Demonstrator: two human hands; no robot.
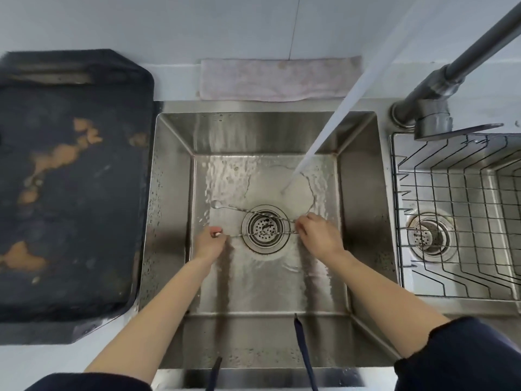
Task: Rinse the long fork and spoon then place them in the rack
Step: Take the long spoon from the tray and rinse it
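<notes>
Both thin, stiff, wet utensils should feel light and slippery; pinching near the handle ends seems best. The left hand (210, 244) has its grip pinched shut on one end of the fork (253, 235), the right hand (317, 234) on the handles. The spoon (225, 206) lies across the drain (265, 228) in the sink (174, 193). Water (324, 131) falls beyond; the rack (456, 193) stands right, unobstructed.
</notes>
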